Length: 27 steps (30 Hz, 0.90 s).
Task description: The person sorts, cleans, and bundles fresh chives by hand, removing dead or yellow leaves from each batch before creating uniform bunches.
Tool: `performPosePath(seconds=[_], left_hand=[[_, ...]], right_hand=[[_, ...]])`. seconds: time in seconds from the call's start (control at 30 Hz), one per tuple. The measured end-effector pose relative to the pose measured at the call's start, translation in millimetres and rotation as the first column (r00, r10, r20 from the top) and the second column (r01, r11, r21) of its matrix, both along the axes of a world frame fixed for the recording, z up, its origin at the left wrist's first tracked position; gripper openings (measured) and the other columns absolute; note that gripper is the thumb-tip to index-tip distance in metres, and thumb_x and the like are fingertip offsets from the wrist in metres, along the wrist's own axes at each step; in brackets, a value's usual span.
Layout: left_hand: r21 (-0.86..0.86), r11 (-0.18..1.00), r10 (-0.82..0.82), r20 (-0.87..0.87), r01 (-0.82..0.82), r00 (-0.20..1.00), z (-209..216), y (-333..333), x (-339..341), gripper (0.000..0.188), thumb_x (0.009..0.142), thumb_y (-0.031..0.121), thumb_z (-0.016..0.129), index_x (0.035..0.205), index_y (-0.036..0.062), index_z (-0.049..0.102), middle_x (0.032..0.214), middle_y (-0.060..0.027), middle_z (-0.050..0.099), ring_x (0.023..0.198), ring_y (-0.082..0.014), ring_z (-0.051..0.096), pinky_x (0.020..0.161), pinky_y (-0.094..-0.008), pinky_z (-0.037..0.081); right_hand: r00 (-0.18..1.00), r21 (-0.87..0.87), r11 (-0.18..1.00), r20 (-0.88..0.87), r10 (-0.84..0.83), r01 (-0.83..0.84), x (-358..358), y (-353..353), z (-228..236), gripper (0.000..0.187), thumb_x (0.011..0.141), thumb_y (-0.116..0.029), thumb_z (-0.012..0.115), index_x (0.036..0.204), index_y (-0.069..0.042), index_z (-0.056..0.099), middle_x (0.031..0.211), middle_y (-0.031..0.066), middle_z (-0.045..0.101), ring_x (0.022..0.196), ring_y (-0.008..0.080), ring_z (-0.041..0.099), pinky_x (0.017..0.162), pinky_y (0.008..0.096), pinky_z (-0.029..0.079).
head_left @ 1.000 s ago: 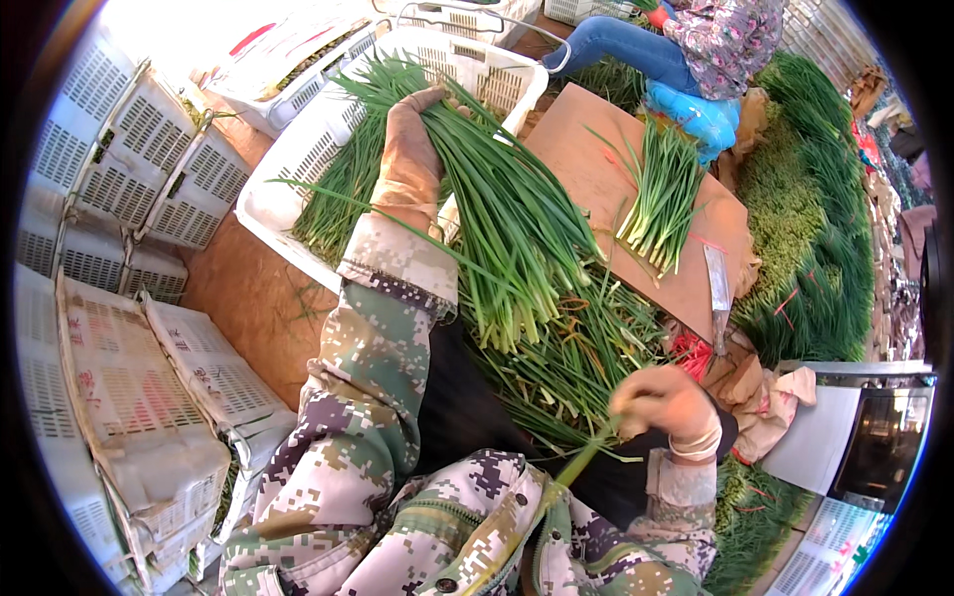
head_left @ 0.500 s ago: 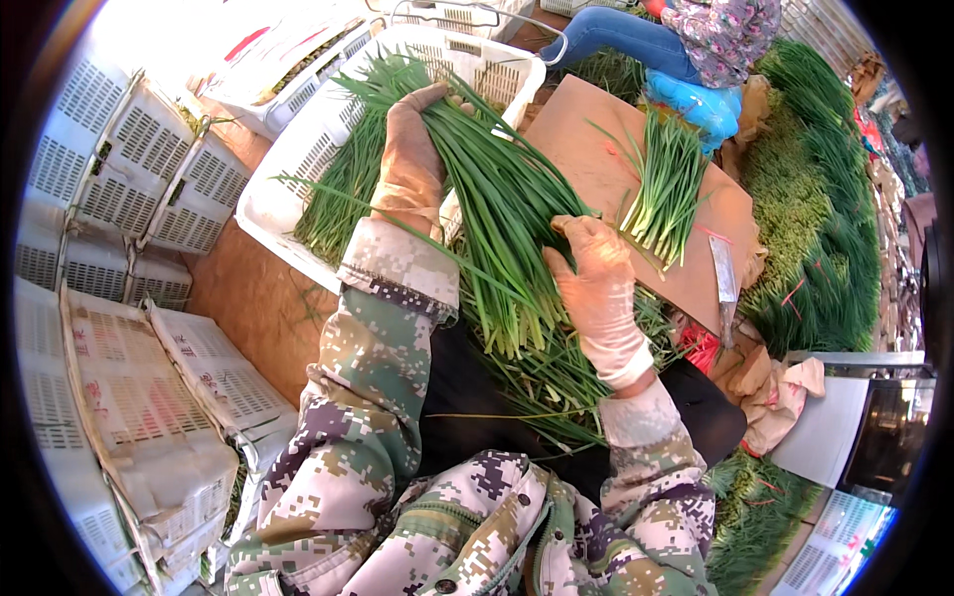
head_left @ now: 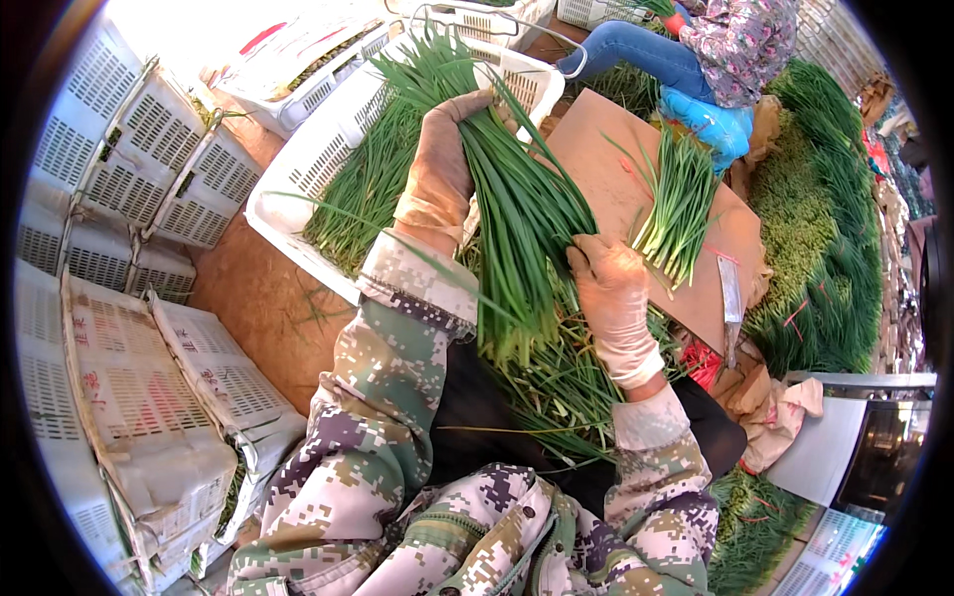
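A thick bunch of garlic chives (head_left: 527, 204) slants above my lap, leaf tips up toward the crate and pale stem ends toward me. My gloved left hand (head_left: 444, 159) is closed round its upper part. At the bunch's right edge my gloved right hand (head_left: 608, 283) bends its fingertips in against the leaves; the pinch itself is partly hidden. Loose chives and trimmings (head_left: 566, 387) lie over my lap below. A white plastic crate (head_left: 266, 214) behind my left hand holds more chives (head_left: 360, 199).
On a brown board (head_left: 586, 139) at right lie a smaller chive bunch (head_left: 681, 204) and a broad blade (head_left: 730, 293). Stacked white crates (head_left: 149, 368) line the left. Piled chives (head_left: 825, 219) fill the right. A person in jeans (head_left: 656, 60) sits at the far right.
The bunch and my left hand have shifted right, and the bunch hangs more upright. My right hand has moved slightly right and down. The whole view has also shifted a little.
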<state>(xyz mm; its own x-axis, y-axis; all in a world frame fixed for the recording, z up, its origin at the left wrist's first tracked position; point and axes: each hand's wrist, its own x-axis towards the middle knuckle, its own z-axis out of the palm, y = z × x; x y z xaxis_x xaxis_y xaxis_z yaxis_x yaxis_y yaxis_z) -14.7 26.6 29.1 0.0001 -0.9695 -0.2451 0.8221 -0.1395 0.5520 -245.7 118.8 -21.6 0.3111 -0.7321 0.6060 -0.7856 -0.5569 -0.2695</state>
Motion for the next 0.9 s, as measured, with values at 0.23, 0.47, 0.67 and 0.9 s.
performPosePath(seconds=[0.23,0.47,0.67,0.9], left_hand=[[-0.092,0.995,-0.035,0.000,0.035,0.999,-1.7,6.0,-2.3,0.013,0.092,0.012,0.056,0.088,0.0018,0.063,0.075,-0.0099,0.067,0.063,-0.0233,0.065,0.063,-0.0365,0.059],[-0.153,0.988,0.017,0.037,-0.012,0.999,-4.7,3.9,3.2,0.015,0.092,0.013,0.054,0.085,0.0017,0.061,0.073,-0.0101,0.065,0.063,-0.0239,0.065,0.062,-0.0371,0.058],[-0.163,0.987,-0.004,-0.094,-0.011,0.996,-12.8,-3.5,10.6,0.013,0.091,0.011,0.054,0.086,0.0011,0.060,0.074,-0.0093,0.064,0.065,-0.0227,0.064,0.063,-0.0367,0.057],[-0.056,0.993,0.100,-0.120,-0.107,0.988,-20.5,-12.0,20.5,0.013,0.092,0.011,0.055,0.083,0.0024,0.055,0.075,-0.0097,0.060,0.070,-0.0249,0.061,0.066,-0.0383,0.054]], right_hand=[[0.974,0.159,0.980,0.209,0.085,-0.120,-20.4,23.8,15.9,0.011,0.084,-0.013,0.073,0.091,-0.006,0.069,0.077,0.0141,0.066,0.072,0.0347,0.064,0.065,0.0425,0.050],[0.987,0.276,0.960,0.158,0.002,-0.046,-60.0,45.0,10.4,0.005,0.085,-0.010,0.071,0.088,-0.006,0.070,0.078,0.0150,0.066,0.069,0.0321,0.064,0.065,0.0400,0.050],[0.663,0.532,0.831,0.683,-0.307,-0.164,-78.1,42.4,11.0,0.016,0.094,-0.015,0.066,0.088,-0.001,0.067,0.075,0.0011,0.060,0.073,0.0188,0.060,0.065,0.0289,0.047],[-0.390,-0.103,0.633,0.859,-0.332,-0.767,-137.4,63.0,36.9,0.030,0.094,-0.022,0.066,0.074,-0.010,0.048,0.069,-0.0004,0.041,0.062,0.0138,0.043,0.057,0.0275,0.036]])
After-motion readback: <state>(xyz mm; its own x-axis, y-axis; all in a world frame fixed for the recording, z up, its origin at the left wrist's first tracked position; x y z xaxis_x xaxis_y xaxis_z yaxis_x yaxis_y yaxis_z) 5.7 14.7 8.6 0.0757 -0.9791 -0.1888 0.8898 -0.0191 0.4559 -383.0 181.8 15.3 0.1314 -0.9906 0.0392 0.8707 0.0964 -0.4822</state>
